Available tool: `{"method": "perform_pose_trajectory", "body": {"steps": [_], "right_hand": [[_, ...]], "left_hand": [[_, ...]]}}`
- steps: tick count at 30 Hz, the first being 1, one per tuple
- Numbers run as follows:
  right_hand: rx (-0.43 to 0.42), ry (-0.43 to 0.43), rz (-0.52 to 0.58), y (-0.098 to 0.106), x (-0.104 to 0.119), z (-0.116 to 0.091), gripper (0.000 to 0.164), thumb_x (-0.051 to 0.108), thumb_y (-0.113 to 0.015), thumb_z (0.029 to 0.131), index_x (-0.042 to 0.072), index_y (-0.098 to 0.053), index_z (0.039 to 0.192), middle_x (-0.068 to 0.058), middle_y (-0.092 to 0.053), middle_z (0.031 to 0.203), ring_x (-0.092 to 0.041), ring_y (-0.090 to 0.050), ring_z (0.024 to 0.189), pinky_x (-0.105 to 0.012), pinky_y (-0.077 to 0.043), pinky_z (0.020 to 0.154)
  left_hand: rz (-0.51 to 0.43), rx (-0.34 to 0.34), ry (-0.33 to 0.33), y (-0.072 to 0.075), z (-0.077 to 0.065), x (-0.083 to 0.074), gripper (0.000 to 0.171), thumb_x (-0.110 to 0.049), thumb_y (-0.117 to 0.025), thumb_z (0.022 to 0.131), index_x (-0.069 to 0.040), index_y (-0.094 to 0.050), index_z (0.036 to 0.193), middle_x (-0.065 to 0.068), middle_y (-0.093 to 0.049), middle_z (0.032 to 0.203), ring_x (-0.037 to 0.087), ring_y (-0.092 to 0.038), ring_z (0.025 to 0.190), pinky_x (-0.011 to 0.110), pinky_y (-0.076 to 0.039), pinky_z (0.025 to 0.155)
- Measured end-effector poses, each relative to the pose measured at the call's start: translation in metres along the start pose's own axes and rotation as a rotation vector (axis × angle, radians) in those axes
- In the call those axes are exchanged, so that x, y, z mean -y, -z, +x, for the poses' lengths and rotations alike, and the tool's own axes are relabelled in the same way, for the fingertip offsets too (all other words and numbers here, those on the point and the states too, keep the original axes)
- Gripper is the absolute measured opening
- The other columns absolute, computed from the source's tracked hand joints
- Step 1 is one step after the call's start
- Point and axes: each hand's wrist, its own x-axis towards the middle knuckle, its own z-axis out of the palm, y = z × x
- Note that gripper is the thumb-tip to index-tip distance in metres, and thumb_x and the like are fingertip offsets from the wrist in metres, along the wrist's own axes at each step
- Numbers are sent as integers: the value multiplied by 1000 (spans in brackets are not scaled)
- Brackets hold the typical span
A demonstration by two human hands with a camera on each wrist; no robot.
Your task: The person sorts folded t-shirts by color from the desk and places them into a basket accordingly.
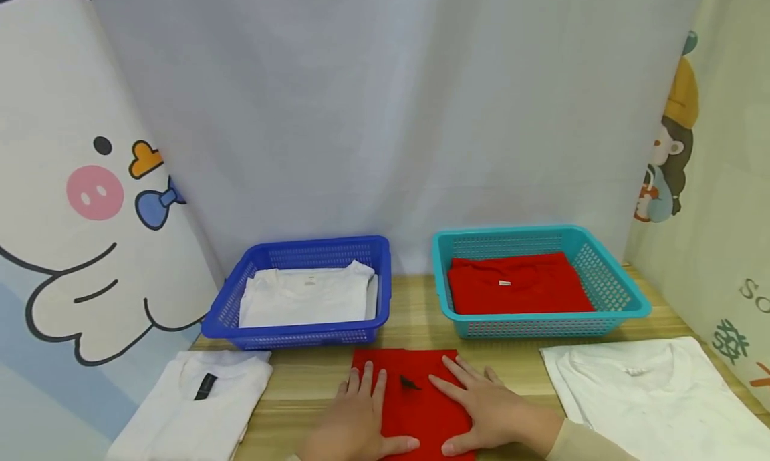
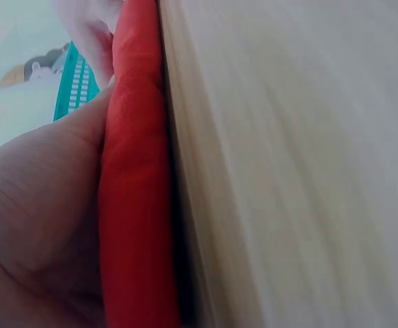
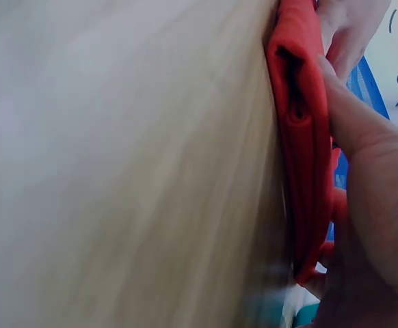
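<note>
A folded red shirt [image 1: 421, 407] lies on the wooden table between my hands, a small dark tag showing near its top. My left hand [image 1: 355, 414] rests on its left side with fingers straight and spread. From the right, my right hand [image 1: 484, 407] lies on the opposite side, fingers also spread. In the left wrist view the red shirt [image 2: 137, 178] shows as a thick rounded fold beside the palm. Its layered edge appears in the right wrist view, where the red cloth [image 3: 305, 150] sits against the hand [image 3: 383, 198].
Behind stand a blue basket [image 1: 295, 333] holding folded white shirts [image 1: 307, 294] and a teal basket [image 1: 541, 326] holding folded red shirts [image 1: 517, 284]. A white shirt [image 1: 198, 407] with a black tag lies at left, another white shirt [image 1: 656, 394] at right. A grey curtain [image 1: 385, 113] hangs behind.
</note>
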Motion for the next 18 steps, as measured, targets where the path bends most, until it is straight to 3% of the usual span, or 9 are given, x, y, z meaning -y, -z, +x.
{"method": "perform_pose_trajectory", "body": {"steps": [10,14,18], "right_hand": [[-19,-7,56,1,-27,-18,100,79,-57,72,29,-27,153,-11,-11,160,-39,-11,144,-73,-20,101],[-26,4,70,2,-29,-22,99,78,-57,73,27,-28,153,-12,-12,160,-41,-11,143,-73,-20,101],[-49,18,92,2,-29,-25,99,77,-58,74,25,-29,153,-14,-11,160,-41,-12,143,-72,-21,101]], "left_hand": [[1,-3,0,2,11,-27,123,-94,-37,64,-7,-31,151,19,-25,155,44,-25,139,57,-27,109],[-27,0,-7,1,15,-27,123,-94,-39,63,-8,-31,151,18,-25,155,44,-25,139,58,-29,108],[-97,-4,-40,2,14,-18,115,-89,-46,67,-12,-34,150,17,-26,155,42,-26,139,59,-31,106]]}}
